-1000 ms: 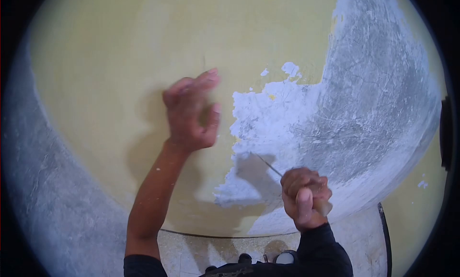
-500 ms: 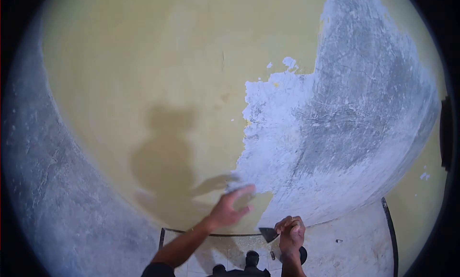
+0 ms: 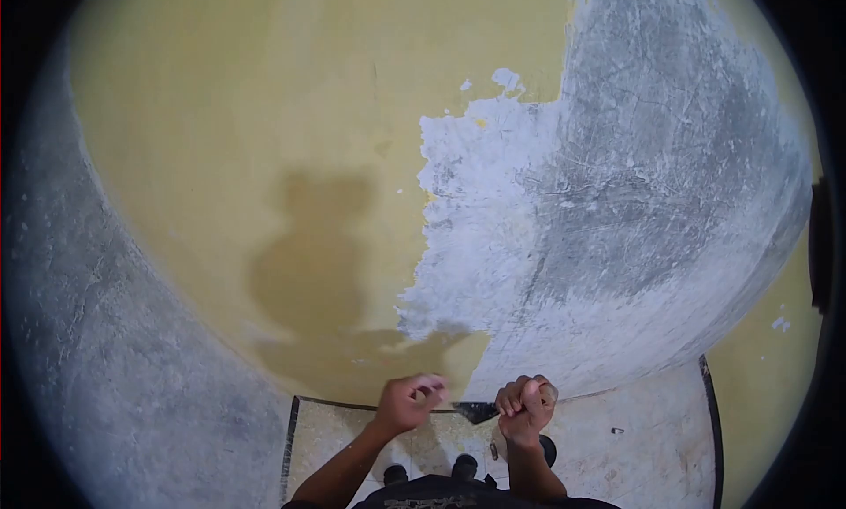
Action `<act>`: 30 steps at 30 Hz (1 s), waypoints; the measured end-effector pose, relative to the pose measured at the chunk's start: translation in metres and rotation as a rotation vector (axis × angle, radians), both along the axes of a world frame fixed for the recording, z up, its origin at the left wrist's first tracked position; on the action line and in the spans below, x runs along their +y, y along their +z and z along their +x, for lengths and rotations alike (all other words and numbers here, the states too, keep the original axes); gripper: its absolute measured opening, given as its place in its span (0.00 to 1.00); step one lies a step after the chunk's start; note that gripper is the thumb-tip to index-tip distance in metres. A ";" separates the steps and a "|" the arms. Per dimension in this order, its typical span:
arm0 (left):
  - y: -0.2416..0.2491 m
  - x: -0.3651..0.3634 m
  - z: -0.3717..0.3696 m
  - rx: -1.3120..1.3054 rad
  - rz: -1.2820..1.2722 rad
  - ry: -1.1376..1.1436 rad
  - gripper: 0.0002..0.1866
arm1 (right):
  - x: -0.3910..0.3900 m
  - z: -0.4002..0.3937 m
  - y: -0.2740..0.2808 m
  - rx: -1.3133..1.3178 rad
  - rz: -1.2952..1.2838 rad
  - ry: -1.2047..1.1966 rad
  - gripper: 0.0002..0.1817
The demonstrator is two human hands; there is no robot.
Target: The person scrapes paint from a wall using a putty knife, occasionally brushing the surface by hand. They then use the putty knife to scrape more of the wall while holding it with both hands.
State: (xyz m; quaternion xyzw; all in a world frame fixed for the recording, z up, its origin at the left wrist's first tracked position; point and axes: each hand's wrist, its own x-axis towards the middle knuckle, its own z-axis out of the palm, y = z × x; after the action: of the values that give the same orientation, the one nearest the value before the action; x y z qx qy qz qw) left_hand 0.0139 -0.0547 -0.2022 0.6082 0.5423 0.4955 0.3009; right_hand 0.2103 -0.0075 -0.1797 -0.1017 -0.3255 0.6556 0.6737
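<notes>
My right hand [image 3: 527, 409] is closed around the handle of a putty knife. The knife's dark, wide blade [image 3: 478, 412] points left, low in front of the wall. Opposite it, my left hand [image 3: 411, 403] has its fingers curled in toward the thumb; whatever they may hold is too small and blurred to make out. Both hands are near the foot of the wall, a little apart. Above them, yellow paint [image 3: 220, 130] meets a ragged stripped patch [image 3: 480, 209] of white and grey surface.
Rough grey plaster [image 3: 106, 350] borders the yellow on the left. Below lies a pale tiled floor [image 3: 634, 456] with a dark edge strip. My shoes [image 3: 464, 467] stand on it, near a round dark object [image 3: 546, 450] and a small item [image 3: 618, 430].
My left hand has drawn down from the wall, and its spread fingers have curled in. The right hand, still holding the putty knife, has shifted slightly. The view has moved somewhat.
</notes>
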 end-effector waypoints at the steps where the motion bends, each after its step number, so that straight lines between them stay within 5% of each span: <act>1: 0.004 0.004 0.000 0.025 0.028 0.104 0.14 | 0.011 0.004 0.001 -0.008 0.131 -0.014 0.10; 2: 0.006 0.010 0.002 0.049 0.057 0.209 0.14 | 0.026 0.009 0.000 -0.098 0.317 -0.043 0.10; 6: -0.008 0.032 0.015 0.118 0.110 0.401 0.22 | 0.062 0.010 0.051 -0.096 0.289 -0.139 0.16; 8: -0.001 0.041 0.016 0.244 0.223 0.467 0.38 | 0.083 0.012 0.091 -0.118 0.482 -0.151 0.18; 9: 0.000 0.045 0.014 0.228 0.212 0.479 0.38 | 0.092 0.015 0.103 0.012 0.477 -0.118 0.15; 14: 0.009 0.070 -0.015 0.659 0.070 0.605 0.54 | 0.122 -0.032 0.180 0.038 0.736 -0.198 0.22; 19: -0.006 0.103 -0.059 0.755 0.057 0.654 0.53 | 0.133 -0.058 0.217 0.107 0.877 -0.332 0.21; 24: -0.057 0.134 -0.090 0.973 0.350 0.638 0.61 | 0.139 -0.075 0.214 0.088 0.915 -0.359 0.18; 30: -0.061 0.134 -0.096 0.935 0.422 0.547 0.63 | 0.127 -0.093 0.212 0.002 0.984 -0.489 0.20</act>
State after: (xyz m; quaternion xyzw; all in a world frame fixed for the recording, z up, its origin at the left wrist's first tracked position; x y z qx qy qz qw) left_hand -0.0818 0.0788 -0.2628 0.6469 0.6445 0.3313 -0.2374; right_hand 0.1171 0.1192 0.0321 0.1533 -0.5601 0.2504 0.7747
